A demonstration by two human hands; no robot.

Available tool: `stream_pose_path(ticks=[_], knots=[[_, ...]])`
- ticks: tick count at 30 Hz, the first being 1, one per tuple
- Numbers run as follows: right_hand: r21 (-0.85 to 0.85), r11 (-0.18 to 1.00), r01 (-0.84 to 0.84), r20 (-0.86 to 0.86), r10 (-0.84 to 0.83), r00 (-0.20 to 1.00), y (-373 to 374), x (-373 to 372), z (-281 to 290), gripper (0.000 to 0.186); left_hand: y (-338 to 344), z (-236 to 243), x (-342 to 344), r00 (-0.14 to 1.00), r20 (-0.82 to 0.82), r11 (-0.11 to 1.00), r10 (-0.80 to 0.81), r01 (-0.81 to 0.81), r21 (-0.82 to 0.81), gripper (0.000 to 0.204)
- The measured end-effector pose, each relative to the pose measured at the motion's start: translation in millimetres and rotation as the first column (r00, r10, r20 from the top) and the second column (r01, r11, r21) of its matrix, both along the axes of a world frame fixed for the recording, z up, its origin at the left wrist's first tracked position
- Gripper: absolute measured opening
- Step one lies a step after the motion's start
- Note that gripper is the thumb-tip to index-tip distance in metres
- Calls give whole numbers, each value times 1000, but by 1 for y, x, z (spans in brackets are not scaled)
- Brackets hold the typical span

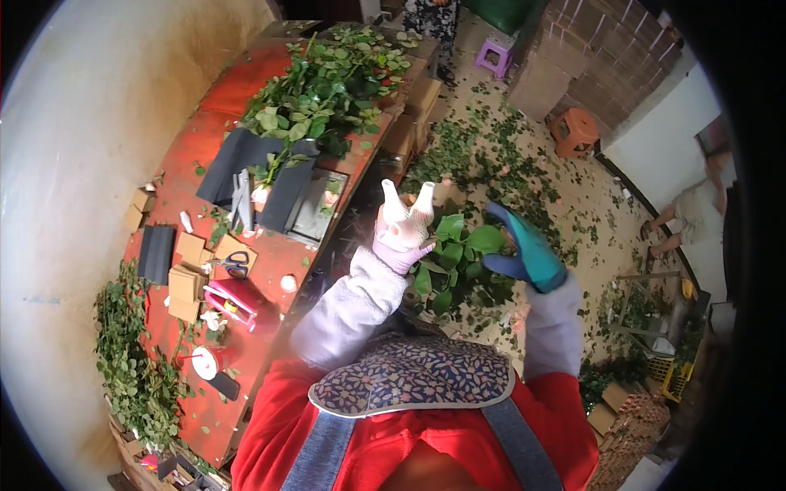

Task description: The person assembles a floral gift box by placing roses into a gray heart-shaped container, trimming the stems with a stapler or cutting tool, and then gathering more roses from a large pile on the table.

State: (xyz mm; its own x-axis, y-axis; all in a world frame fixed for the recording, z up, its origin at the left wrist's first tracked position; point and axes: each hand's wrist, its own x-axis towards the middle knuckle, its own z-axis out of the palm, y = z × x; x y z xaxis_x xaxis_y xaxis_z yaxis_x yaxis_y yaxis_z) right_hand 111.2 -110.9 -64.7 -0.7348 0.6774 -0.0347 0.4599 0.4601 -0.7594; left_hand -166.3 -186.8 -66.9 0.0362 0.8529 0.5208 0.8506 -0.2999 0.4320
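Observation:
My left hand (399, 250), in a lilac glove, is closed around some pale pink roses (408, 225) whose heads are wrapped in white foam net sleeves. Two sleeve ends stick up past the blooms. Green rose leaves (450, 255) spread out to the right of that hand, between it and my right hand. A teal and blue glove covers my right hand (528, 250); its thumb and fingers are spread apart beside the leaves, with nothing seen gripped. Most of the stems are hidden under the leaves.
The red table (274, 282) at left bears a heap of leafy stems (327, 90), scissors (236, 262), a pink stapler-like tool (231, 304), cardboard pieces (187, 286) and a lidded cup (206, 362). Leaves litter the floor (573, 204). An orange stool (575, 131) and other people stand farther off.

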Motion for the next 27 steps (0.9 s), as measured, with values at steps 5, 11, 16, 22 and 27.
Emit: stream_pose_path(ticks=[5,11,16,22,27], knots=[[-776,85,-625,-422,-806,415,10,-95,-51,49,46,-31,18,26,998,905,49,422,-55,23],[-567,-140,-811,-470,-754,459,66,-126,-81,47,106,-49,-22,905,424,999,38,-51,19,47],[-642,224,-733,-711,-531,461,115,-148,-61,45,160,-58,-23,675,734,980,78,83,-180,41],[-684,286,-671,-695,-534,481,164,-149,-59,45,209,-40,-11,-651,735,785,191,550,284,23],[-704,276,-655,-679,-531,507,192,-137,-61,44,218,-16,-38,355,792,671,-496,736,91,100]])
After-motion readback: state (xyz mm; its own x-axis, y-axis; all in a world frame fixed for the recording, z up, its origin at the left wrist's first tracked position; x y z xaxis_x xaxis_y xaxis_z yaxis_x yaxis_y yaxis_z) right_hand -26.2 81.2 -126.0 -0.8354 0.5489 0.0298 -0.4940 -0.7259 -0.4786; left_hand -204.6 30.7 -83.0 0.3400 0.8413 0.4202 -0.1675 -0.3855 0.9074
